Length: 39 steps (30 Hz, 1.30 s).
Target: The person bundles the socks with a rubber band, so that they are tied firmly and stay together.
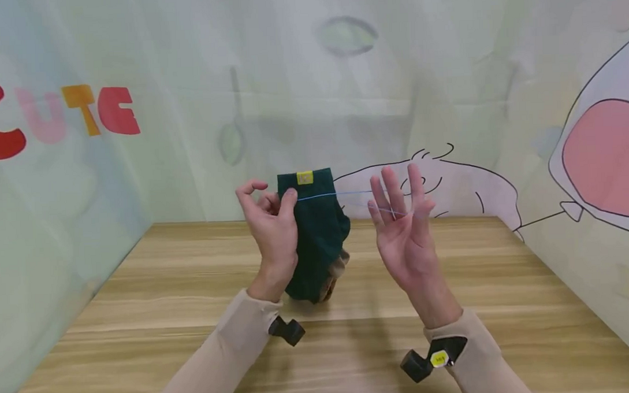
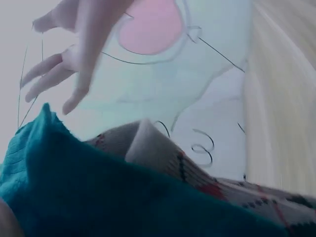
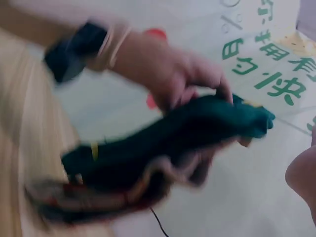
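Note:
My left hand (image 1: pixel 272 235) holds a bundle of socks upright above the table, pinching its top edge with the thumb in front. The outer sock is a dark green sock (image 1: pixel 316 237) with a small yellow label (image 1: pixel 305 178) on its cuff. Behind it, a grey patterned sock (image 2: pixel 160 153) with red and black marks shows in the left wrist view. A thin blue rubber band (image 1: pixel 352 192) runs taut from under my left thumb, across the green cuff, to my right hand (image 1: pixel 405 239). There the band loops about the spread, mostly straight fingers, to the right of the socks.
The wood-grain table (image 1: pixel 192 264) lies below both hands. A printed curtain (image 1: pixel 187 137) with letters and cartoon drawings stands behind and at both sides. Each sleeve carries a black wrist camera, such as the right wrist camera (image 1: pixel 419 365).

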{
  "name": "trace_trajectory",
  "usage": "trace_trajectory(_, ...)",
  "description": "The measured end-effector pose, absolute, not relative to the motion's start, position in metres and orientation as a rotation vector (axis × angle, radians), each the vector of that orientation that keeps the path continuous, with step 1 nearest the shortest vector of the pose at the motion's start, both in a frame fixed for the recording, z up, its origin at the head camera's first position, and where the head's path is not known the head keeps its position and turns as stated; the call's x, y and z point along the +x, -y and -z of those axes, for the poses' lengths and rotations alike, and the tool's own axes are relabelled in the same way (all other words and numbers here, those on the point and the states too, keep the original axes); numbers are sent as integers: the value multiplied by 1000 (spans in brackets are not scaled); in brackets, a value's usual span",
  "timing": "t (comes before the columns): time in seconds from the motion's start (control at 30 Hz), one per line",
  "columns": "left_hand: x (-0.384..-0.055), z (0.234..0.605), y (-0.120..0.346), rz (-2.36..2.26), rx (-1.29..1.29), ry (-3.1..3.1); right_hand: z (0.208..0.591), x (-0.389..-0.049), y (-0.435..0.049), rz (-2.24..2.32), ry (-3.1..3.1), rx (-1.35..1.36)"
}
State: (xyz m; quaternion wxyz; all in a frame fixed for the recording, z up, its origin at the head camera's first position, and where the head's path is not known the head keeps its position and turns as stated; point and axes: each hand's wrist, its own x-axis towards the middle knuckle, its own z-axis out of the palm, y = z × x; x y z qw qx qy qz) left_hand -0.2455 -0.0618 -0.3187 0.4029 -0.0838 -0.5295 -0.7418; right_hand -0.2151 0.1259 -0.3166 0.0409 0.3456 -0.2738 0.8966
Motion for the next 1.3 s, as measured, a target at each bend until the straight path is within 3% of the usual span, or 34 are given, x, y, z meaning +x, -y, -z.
trace_trajectory(0.2,-243,312,62,2039,-53,1315,326,-224,-131,-2470,889,1339)
trace_trajectory(0.83,-246,320,58,1885,-571,1460,329,-225,-136,-2622,1153,848)
trace_trajectory(1.3,-245,316,59,1805,-807,1554,332,-228,-137,-2521,1496,977)
